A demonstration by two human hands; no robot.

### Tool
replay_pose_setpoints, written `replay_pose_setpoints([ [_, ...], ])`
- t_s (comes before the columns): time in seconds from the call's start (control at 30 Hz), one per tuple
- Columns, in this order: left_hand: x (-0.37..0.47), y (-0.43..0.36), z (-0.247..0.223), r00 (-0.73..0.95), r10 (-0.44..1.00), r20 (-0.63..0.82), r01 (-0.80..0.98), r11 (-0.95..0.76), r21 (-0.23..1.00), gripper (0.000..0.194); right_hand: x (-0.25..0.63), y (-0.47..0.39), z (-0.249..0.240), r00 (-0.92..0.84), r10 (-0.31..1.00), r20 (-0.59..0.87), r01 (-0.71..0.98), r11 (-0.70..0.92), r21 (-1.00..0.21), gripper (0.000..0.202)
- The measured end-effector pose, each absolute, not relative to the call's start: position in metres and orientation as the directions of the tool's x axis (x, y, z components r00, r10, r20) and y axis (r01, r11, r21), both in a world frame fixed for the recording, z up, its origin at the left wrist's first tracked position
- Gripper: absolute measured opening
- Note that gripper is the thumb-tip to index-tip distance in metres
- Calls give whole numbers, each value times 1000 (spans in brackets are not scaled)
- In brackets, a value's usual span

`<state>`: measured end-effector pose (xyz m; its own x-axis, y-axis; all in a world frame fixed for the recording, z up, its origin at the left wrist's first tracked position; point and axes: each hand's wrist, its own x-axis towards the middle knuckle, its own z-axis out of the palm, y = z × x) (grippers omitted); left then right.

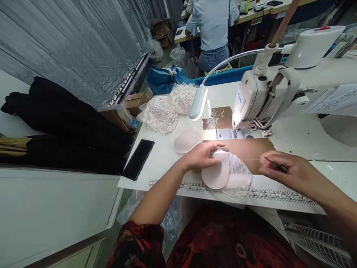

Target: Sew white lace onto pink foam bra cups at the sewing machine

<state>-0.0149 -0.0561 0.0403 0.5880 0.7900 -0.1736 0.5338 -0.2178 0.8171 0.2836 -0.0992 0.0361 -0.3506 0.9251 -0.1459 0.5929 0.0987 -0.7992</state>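
My left hand grips the upper left edge of a white bra cup with lace, its smooth padded side showing on the left. The piece lies at the table's front edge, over a printed ruler. To its right, my right hand is closed around small dark thread snips, held above the table. A thin thread seems to run between the lace piece and my right hand. Behind both hands stands a white sewing machine, its needle area above a metal plate.
Lace cups and a plain white cup lie left of the machine. A black phone rests at the table's left edge. A lamp head hangs over the table. Farther back a person sits at another table.
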Motion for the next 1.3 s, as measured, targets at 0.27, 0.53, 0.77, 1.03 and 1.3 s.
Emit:
replay_pose_setpoints([
  [0.27, 1, -58, 31, 615, 779, -124, 388, -161, 907, 37, 216, -66, 27, -478, 862, -167, 542, 139, -829, 37],
  [0.53, -9, -52, 34, 606, 723, -332, 406, 77, 910, 38, 222, -70, 20, -468, 872, -146, 481, 113, -869, 33],
  [0.77, -38, -45, 41, 659, 657, -366, 457, 37, 889, 25, 230, -69, 18, -418, 890, -183, 537, 80, -840, 31],
  [1.03, -66, -42, 60, 580, 730, -360, 644, -141, 752, 13, 233, -68, 15, -410, 887, -214, 548, 52, -835, 34],
  [1.3, -20, -56, 50, 518, 853, -59, 486, -237, 841, 69, 233, -67, 13, -433, 880, -198, 482, 41, -875, 32],
])
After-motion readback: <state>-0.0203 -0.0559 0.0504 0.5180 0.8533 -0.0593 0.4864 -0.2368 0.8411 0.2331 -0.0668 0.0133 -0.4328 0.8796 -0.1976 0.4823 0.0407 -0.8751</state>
